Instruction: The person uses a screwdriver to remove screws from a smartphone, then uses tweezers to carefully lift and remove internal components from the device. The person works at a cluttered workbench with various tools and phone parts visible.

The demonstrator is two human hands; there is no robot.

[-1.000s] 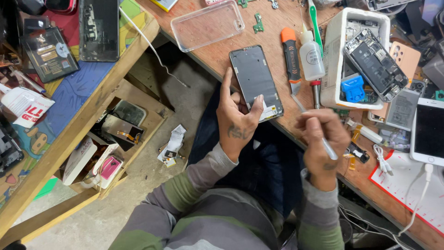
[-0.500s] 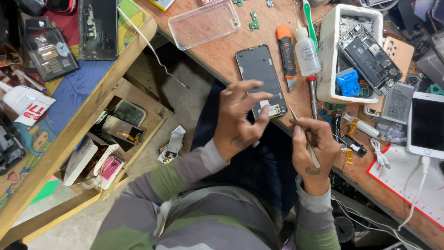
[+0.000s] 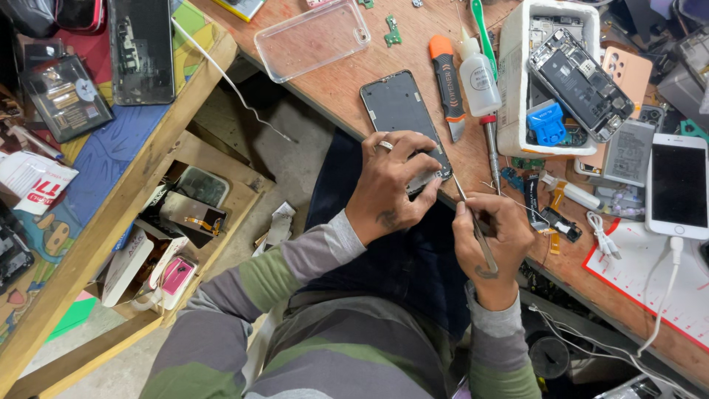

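A dark phone frame (image 3: 396, 107) lies flat on the wooden workbench (image 3: 347, 81), near its front edge. My left hand (image 3: 391, 185) presses down on the frame's near end and holds it steady. My right hand (image 3: 489, 244) grips thin metal tweezers (image 3: 473, 218), their tip touching the frame's near right corner. An orange utility knife (image 3: 445, 80), a small white glue bottle (image 3: 477, 77) and a red-handled screwdriver (image 3: 492, 151) lie just right of the frame.
A clear phone case (image 3: 310, 38) lies at the back. A white foam box (image 3: 517, 89) holds an opened phone (image 3: 581, 83). A white phone (image 3: 678, 185) on a cable lies at the right. A side table (image 3: 111, 170) with phone parts stands left.
My left hand has slid onto the frame's near end. My right hand has come in from the right, bringing the tweezers' tip up to the frame's corner.
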